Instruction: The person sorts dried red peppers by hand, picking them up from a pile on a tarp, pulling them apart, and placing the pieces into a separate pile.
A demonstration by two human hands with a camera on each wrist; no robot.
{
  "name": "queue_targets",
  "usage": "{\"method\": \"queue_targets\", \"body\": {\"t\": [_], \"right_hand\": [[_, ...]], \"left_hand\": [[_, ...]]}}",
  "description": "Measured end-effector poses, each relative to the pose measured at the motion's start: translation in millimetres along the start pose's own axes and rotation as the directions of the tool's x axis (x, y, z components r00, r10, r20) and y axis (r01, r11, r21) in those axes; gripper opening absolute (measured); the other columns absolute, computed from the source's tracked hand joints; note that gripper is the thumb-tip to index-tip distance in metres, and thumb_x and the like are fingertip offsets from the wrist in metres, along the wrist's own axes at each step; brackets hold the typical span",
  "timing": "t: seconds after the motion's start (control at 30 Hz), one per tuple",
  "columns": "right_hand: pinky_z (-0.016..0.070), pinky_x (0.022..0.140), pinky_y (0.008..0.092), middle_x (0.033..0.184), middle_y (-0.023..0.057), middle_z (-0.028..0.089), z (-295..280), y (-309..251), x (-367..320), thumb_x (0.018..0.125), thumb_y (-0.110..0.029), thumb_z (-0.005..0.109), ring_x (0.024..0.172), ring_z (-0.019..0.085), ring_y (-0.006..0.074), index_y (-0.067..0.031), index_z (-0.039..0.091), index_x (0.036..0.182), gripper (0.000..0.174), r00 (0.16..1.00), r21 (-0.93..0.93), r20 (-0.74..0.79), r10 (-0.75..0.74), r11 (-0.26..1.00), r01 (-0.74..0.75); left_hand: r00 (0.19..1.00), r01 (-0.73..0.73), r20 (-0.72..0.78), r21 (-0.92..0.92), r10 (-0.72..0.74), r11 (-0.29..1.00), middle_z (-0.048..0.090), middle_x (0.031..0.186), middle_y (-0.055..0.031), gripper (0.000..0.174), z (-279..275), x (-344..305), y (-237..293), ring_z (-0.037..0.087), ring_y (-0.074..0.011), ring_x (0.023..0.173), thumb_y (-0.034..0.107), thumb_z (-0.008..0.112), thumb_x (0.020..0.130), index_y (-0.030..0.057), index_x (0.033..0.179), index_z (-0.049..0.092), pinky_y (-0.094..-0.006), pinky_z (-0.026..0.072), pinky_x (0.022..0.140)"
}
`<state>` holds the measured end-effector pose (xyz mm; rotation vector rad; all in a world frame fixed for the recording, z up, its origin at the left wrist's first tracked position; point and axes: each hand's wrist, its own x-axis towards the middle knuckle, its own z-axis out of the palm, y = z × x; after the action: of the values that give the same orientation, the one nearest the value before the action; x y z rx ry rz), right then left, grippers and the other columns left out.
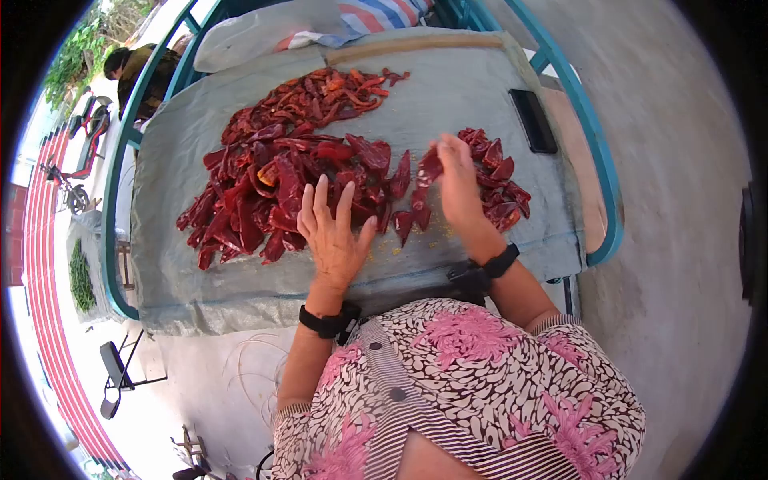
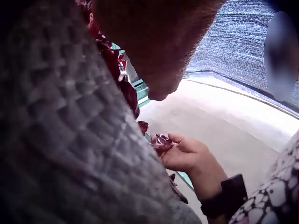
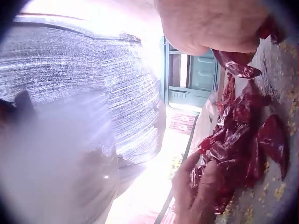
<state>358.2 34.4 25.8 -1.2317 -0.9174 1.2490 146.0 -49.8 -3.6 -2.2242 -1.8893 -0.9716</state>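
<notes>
Dried red peppers lie in a large pile (image 1: pixel 256 192) on a grey-green cloth. My left hand (image 1: pixel 332 240) rests at the near right edge of that pile, fingers spread and fairly straight. A dark red dried pepper (image 1: pixel 430 166) is pinched between the thumb and fingers of my right hand (image 1: pixel 462 190), raised over the cloth. The left wrist view shows this shiny pepper (image 2: pixel 162 143) at the fingertips. Several loose peppers (image 1: pixel 403 220) lie between the hands. Right beside my right hand is a smaller heap of peppers (image 1: pixel 502 180).
Smaller shrivelled pepper pieces (image 1: pixel 320 100) lie behind the large pile. A black phone (image 1: pixel 532 120) sits on the cloth (image 1: pixel 448 76) at the far right. Teal metal rails (image 1: pixel 604 184) border the surface. Yellow seeds (image 1: pixel 392 248) are scattered near the hands. Another person (image 1: pixel 148 76) is at the far left.
</notes>
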Motion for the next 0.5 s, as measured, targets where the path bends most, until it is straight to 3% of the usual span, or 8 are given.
{"method": "queue_targets", "body": {"t": [0.03,0.07,0.17,0.2,0.27,0.3,0.43,0.5], "right_hand": [[0.0451,0.102,0.0318,0.125,0.0090,0.063,6.7,-8.5,-2.9,0.108,-0.029,0.055,0.117,0.056,0.0158,-0.0022,0.054,0.134,0.038,1.000,-0.035,0.010,0.027,0.999,-0.027],[0.0439,0.105,0.0341,0.134,0.0117,0.060,11.1,-0.1,-3.9,0.104,-0.030,0.061,0.125,0.055,0.0204,-0.0022,0.052,0.140,0.047,0.992,-0.013,0.103,-0.070,0.997,0.071],[0.0429,0.108,0.0389,0.140,0.0157,0.056,9.1,2.9,1.9,0.098,-0.028,0.067,0.126,0.055,0.0281,-0.0046,0.052,0.143,0.053,0.936,-0.347,0.266,-0.228,0.884,0.314],[0.0427,0.109,0.0465,0.138,0.0188,0.058,0.0,4.1,6.0,0.091,-0.025,0.073,0.127,0.056,0.0353,-0.0066,0.055,0.141,0.056,0.874,-0.473,0.329,-0.358,0.739,0.480],[0.0431,0.108,0.0497,0.135,0.0191,0.059,-19.9,-3.7,7.4,0.087,-0.023,0.074,0.125,0.056,0.0377,-0.0077,0.056,0.138,0.056,0.797,-0.693,0.334,-0.503,0.442,0.570],[0.0432,0.107,0.0514,0.134,0.0192,0.060,-31.0,-8.7,8.8,0.086,-0.022,0.074,0.124,0.056,0.0390,-0.0083,0.057,0.137,0.055,0.747,-0.773,0.359,-0.560,0.271,0.574],[0.0476,0.099,0.0523,0.129,0.0174,0.063,-81.8,-28.3,14.8,0.085,-0.025,0.074,0.121,0.058,0.0399,-0.0107,0.060,0.133,0.052,0.880,-0.945,0.125,-0.459,0.215,0.246],[0.0493,0.097,0.0533,0.129,0.0163,0.064,-100.8,-30.2,22.9,0.084,-0.027,0.075,0.121,0.058,0.0396,-0.0116,0.060,0.133,0.054,0.963,-0.985,0.042,-0.265,0.152,0.085]], "left_hand": [[0.999,-0.011,0.039,0.024,0.010,1.000,0.032,0.163,-0.0179,0.067,1.7,-1.1,-0.2,0.029,-0.0425,0.149,0.032,0.079,0.085,0.0175,0.146,0.055,-0.0575,0.0243,0.117],[0.996,-0.023,0.084,0.021,0.021,1.000,0.032,0.164,-0.0174,0.068,1.4,-3.7,-3.5,0.027,-0.0423,0.150,0.037,0.077,0.086,0.0190,0.148,0.054,-0.0588,0.0228,0.118],[0.993,-0.063,0.105,0.003,0.062,0.998,0.034,0.163,-0.0161,0.067,-1.0,-2.4,-6.0,0.028,-0.0416,0.150,0.038,0.076,0.087,0.0192,0.148,0.055,-0.0593,0.0226,0.118],[0.992,-0.065,0.105,-0.003,0.065,0.998,0.034,0.163,-0.0158,0.066,-0.7,-1.8,-5.6,0.029,-0.0414,0.150,0.039,0.076,0.088,0.0190,0.147,0.055,-0.0592,0.0227,0.118],[0.992,-0.065,0.106,-0.012,0.066,0.998,0.036,0.162,-0.0151,0.064,-0.3,-1.3,-6.0,0.029,-0.0409,0.149,0.040,0.075,0.089,0.0186,0.146,0.057,-0.0590,0.0228,0.117],[0.992,-0.060,0.105,-0.029,0.063,0.998,0.037,0.162,-0.0150,0.062,-0.5,0.2,-5.4,0.030,-0.0407,0.149,0.040,0.074,0.089,0.0183,0.145,0.057,-0.0590,0.0230,0.117],[0.994,-0.035,0.100,-0.071,0.042,0.997,0.039,0.160,-0.0141,0.056,-3.0,1.7,-2.8,0.032,-0.0397,0.148,0.040,0.072,0.091,0.0176,0.142,0.061,-0.0586,0.0235,0.117],[0.995,-0.031,0.096,-0.069,0.038,0.997,0.040,0.160,-0.0135,0.054,-2.7,1.3,-3.4,0.033,-0.0392,0.147,0.039,0.072,0.092,0.0177,0.141,0.061,-0.0582,0.0239,0.117]]}}
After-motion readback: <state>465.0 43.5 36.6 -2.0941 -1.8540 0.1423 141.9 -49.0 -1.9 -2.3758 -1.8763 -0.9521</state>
